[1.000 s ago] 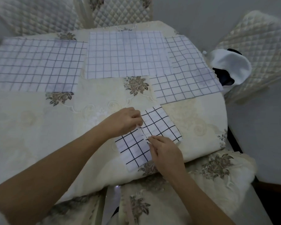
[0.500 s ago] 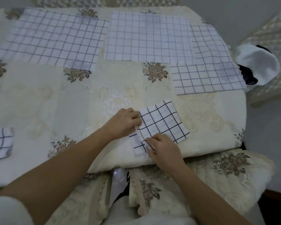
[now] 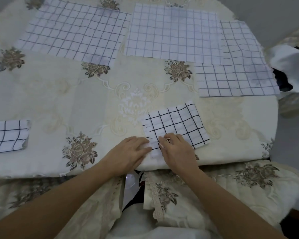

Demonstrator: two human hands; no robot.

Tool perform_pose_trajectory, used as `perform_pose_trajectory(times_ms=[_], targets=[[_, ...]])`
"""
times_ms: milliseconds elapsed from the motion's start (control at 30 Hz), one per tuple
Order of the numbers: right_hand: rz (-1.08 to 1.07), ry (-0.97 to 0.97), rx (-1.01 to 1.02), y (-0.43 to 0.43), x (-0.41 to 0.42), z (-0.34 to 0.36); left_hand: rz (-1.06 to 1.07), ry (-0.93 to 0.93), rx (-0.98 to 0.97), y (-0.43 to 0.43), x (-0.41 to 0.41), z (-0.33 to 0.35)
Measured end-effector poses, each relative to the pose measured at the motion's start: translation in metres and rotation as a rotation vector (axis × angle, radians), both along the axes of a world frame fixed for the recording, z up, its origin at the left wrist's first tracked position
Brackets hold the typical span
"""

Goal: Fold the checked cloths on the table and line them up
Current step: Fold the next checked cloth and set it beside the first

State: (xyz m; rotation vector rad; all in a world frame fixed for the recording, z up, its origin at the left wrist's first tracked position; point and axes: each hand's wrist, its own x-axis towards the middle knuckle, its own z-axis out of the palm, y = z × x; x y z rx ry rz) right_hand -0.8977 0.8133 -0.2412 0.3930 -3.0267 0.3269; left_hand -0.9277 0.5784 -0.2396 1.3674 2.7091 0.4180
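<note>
In the head view, both hands meet at the near edge of the table (image 3: 41, 104), which is covered by a cream cloth with embroidered flowers. The left hand (image 3: 128, 152) lies flat with its fingers straight, its fingertips pressing the near left corner of the small folded checked cloth (image 3: 176, 125). The right hand (image 3: 176, 149) rests just beside it, almost touching, with its fingers lightly bent and pressing down on the same near edge of the cloth; whether the thumb pinches a layer underneath cannot be told. The folded cloth, white with bold dark lines, stretches away from the fingertips and to the right, lying slightly turned on the table.

Well to the left of the hands, at the picture's edge, a second folded checked cloth (image 3: 7, 137) lies flat. Far beyond the hands, three unfolded checked cloths lie spread out: a large one up and to the left (image 3: 72, 31), one straight ahead (image 3: 171, 33), and one up and to the right (image 3: 236, 76), which the middle one seems to overlap slightly at its edge. Beyond the table's right end sits a white bundle (image 3: 292, 66) with something dark in it.
</note>
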Motion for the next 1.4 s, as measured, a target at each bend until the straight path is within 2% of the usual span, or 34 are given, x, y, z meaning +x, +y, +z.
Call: perform_pose_trajectory(times_ms=[200,367,533,800,900,1033,1133,1200,1300,1400], targets=[[-0.004,0.071,0.023,-0.009,-0.006,-0.006,0.035,0.011,-0.105,0.0,0.011,-0.003],[0.144,-0.005,0.097,-0.012,-0.001,-0.013,0.067,0.016,-0.111,-0.001,0.014,-0.005],[0.171,-0.027,0.115,-0.007,0.003,-0.014,0.159,-0.034,-0.155,0.0,0.016,-0.005],[0.202,-0.157,0.141,-0.007,0.007,-0.007,0.17,-0.032,-0.177,-0.001,0.013,-0.005],[0.187,-0.23,0.084,-0.009,0.008,0.001,0.202,-0.031,-0.116,0.001,0.012,-0.004],[0.146,-0.275,-0.059,-0.009,0.007,0.008,0.406,-0.045,0.134,0.023,-0.006,0.0],[0.0,-0.271,-0.415,-0.006,-0.002,0.015,0.506,-0.028,0.201,0.055,-0.025,0.002],[-0.125,-0.166,-0.576,0.003,-0.013,0.024,0.54,-0.02,0.173,0.076,-0.035,0.001],[-0.18,0.006,-0.565,0.028,-0.035,0.03,0.556,-0.011,0.086,0.108,-0.042,0.0],[-0.195,0.08,-0.462,0.057,-0.055,0.014,0.535,-0.005,-0.029,0.136,-0.04,-0.008]])
